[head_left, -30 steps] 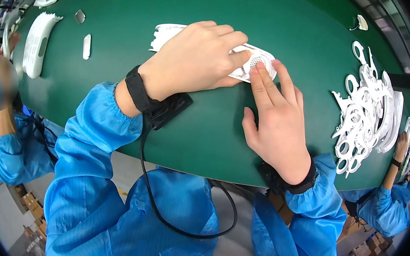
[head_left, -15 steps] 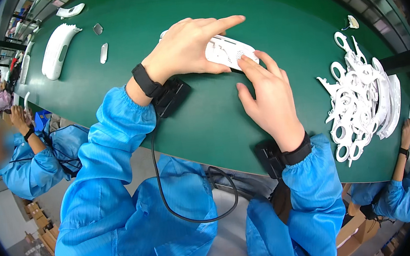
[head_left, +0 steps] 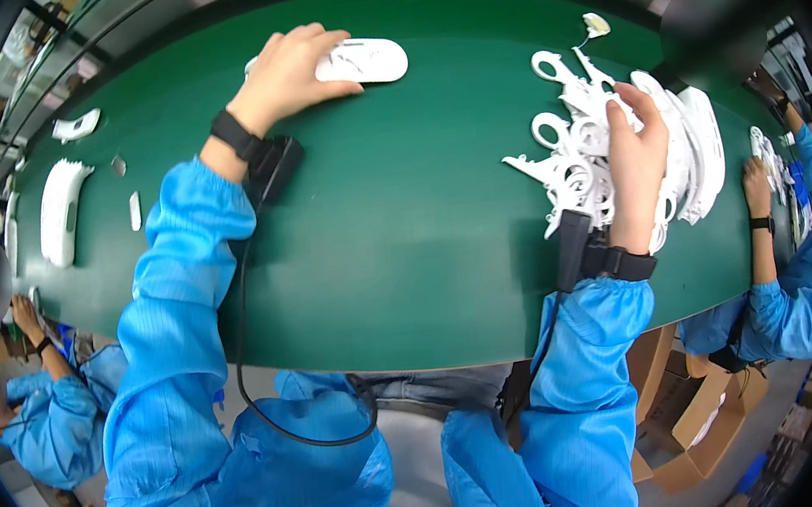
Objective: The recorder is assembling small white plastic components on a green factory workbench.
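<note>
Here, line by line:
Left hand (head_left: 286, 73): lies palm down at the far side of the green belt (head_left: 402, 214), fingers curled loosely over the left end of a white oval plastic piece (head_left: 366, 60); it touches the piece, but whether it grips it I cannot tell.
White oval piece: flat on the belt, its right end free and showing.
Right hand (head_left: 634, 145): rests on a heap of white looped plastic parts (head_left: 593, 150) at the right of the belt, fingers bent down into the pile; whether any part is pinched is hidden.
Wrists: each carries a black strap with a small black box, the left one trailing a black cable (head_left: 272, 386).
Far left of belt: a long white curved shell (head_left: 60, 211) and smaller white bits.
Right edge: another worker's hand (head_left: 755, 187) on the belt.
</note>
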`<act>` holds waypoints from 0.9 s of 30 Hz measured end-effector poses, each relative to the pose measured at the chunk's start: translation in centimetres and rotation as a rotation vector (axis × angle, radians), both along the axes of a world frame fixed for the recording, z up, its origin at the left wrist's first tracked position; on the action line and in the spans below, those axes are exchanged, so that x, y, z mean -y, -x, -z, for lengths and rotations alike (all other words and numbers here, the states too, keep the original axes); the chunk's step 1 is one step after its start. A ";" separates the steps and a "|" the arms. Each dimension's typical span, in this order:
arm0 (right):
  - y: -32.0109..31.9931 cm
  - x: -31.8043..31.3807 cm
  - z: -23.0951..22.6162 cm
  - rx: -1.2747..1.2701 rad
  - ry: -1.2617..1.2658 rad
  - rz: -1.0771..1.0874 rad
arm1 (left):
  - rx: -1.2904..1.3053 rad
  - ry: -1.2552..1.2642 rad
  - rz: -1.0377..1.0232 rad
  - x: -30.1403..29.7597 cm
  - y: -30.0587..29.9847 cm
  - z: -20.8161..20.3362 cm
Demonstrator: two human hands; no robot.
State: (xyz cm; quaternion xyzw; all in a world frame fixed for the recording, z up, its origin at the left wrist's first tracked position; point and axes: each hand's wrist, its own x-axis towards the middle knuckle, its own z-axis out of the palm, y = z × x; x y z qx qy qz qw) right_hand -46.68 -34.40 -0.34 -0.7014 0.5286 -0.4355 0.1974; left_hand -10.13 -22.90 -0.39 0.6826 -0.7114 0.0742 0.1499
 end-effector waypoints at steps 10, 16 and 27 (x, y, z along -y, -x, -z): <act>2.1 2.4 4.9 -0.436 0.107 0.135 | -0.017 0.269 0.045 10.3 0.3 3.2; -2.5 -0.7 1.7 -0.187 0.290 0.142 | -0.312 0.512 -0.050 4.5 -4.2 5.0; -7.9 -6.8 -0.7 0.342 0.078 -0.479 | -1.035 0.053 0.010 -7.1 -0.2 5.5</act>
